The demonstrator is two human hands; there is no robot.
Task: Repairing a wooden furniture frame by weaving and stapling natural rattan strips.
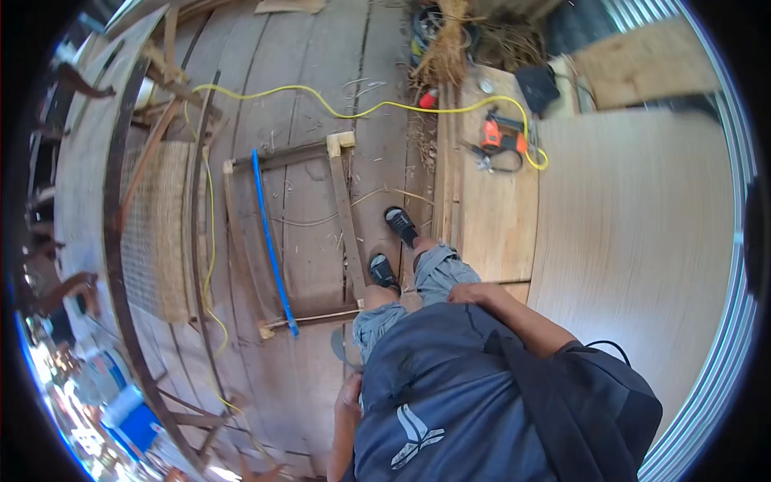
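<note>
My right hand (467, 293) rests at my waist against the grey shorts and dark shirt, fingers curled, their tips hidden. My left hand (350, 391) hangs beside my left hip with curled fingers; whatever it may hold is hidden. In front of me a rectangular wooden frame (345, 217) lies on the plank floor, with a blue tube (273, 241) along it and a thin rod across its near end. To my right, an orange-and-black power tool (492, 134) with a yellow hose (385, 104) sits on a plywood board (502, 225).
A large light panel (630, 241) fills the right. A plywood offcut (642, 60) and dark pouch (536, 87) lie beyond. Straw bundles (450, 40) are at the top. On the left stand a long wooden bench (96, 185), a woven mat (152, 233) and blue containers (132, 418).
</note>
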